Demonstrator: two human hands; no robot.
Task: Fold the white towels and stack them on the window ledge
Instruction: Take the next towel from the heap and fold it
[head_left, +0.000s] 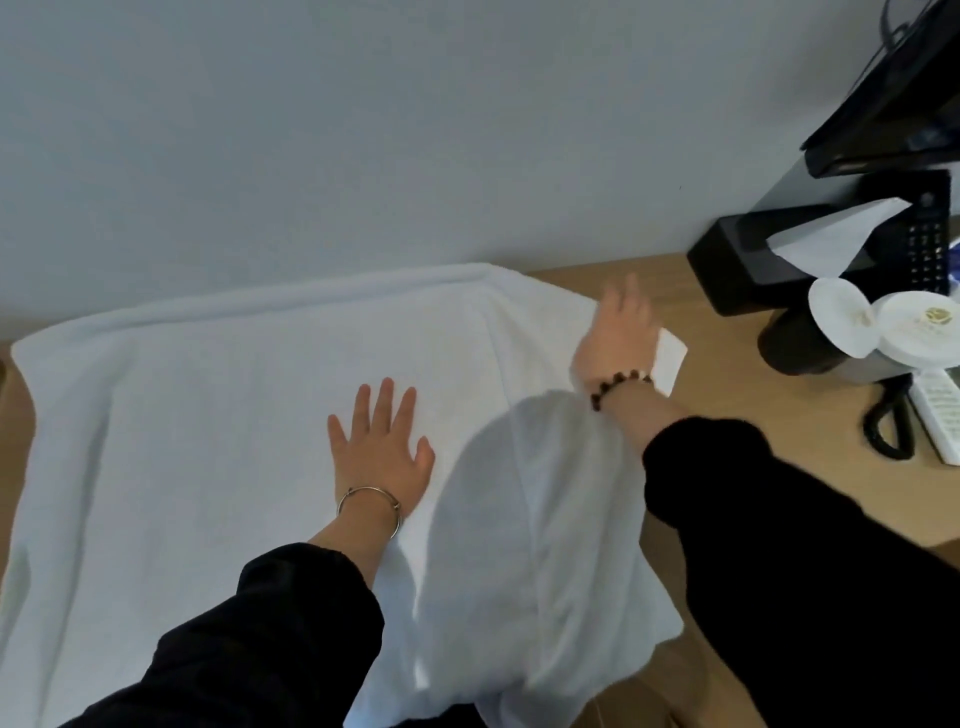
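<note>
**White towel spread on wooden table, both hands on it**

- Wall (363, 130): pale, plain, behind the far edge of the table.
- Towel (208, 415): white, spread flat over most of the table, its far edge rolled against the wall. The right portion is raised in a billowing fold toward the near edge.
- Table (727, 374): light wood, bare at right of the towel and along the left edge.
- Sleeves: black, on both forearms, entering from the bottom.
- Black box (769, 260): at the far right against the wall, a white tissue (841, 234) standing out of its top.
- Dark screen (893, 104): tilted, top right corner, with cables behind.
- Left hand (382, 447): palm down on the middle of the towel, fingers (387, 400) spread and flat, gripping nothing. Silver bangle (370, 506) on the wrist.
- Right hand (615, 338): over the towel's far right corner, fingers closed on a lifted white edge that shows beside the wrist. Dark bead bracelet (618, 384) on the wrist.
- Two round white lids (883, 322): on dark containers near the right edge.
- Black coiled cord (888, 426): just beside a white handset at the right edge.
</note>
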